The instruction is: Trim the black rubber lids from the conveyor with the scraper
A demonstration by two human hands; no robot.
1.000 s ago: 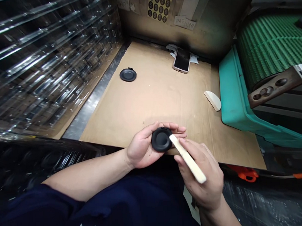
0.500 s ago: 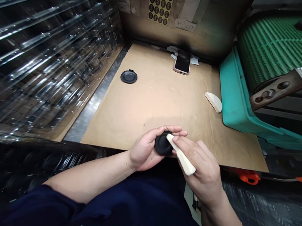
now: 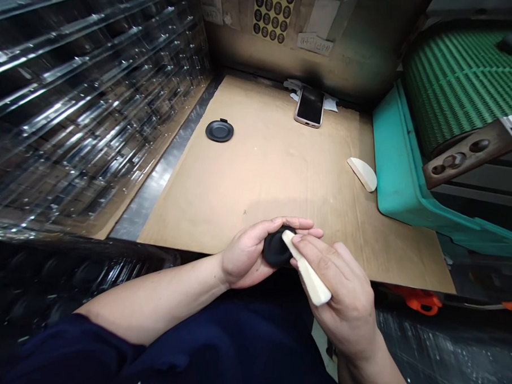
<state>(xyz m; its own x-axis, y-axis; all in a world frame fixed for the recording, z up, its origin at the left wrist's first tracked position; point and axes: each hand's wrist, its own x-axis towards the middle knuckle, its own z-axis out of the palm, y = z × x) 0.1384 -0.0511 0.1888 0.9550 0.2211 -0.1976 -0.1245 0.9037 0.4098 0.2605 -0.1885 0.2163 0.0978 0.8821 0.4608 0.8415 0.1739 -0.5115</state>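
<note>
Near the front edge of the cardboard-covered table, my left hand (image 3: pixel 248 252) cradles a round black plastic lid (image 3: pixel 276 249), its thumb and fingers around the rim. My right hand (image 3: pixel 343 287) grips a cream-white, wedge-shaped sponge (image 3: pixel 313 280), whose narrow tip touches the lid's face at the right side. The right fingertips partly hide that side of the lid. Farther back on the left lies a similar black round lid (image 3: pixel 219 131) with a small tab. A half-round white sponge piece (image 3: pixel 364 173) rests at the right.
A phone (image 3: pixel 309 107) lies on white paper at the back. On the right stands a teal bin (image 3: pixel 392 152), with a green ribbed roll (image 3: pixel 467 86) and a metal bracket (image 3: pixel 470 152) beside it. Stacked clear plastic trays (image 3: pixel 86 109) line the left. Cardboard (image 3: pixel 255 169) covers the table.
The sponge tip has shifted slightly down on the lid, and the right hand has turned a little. The left fingers reach slightly farther right. Both hands keep their hold.
</note>
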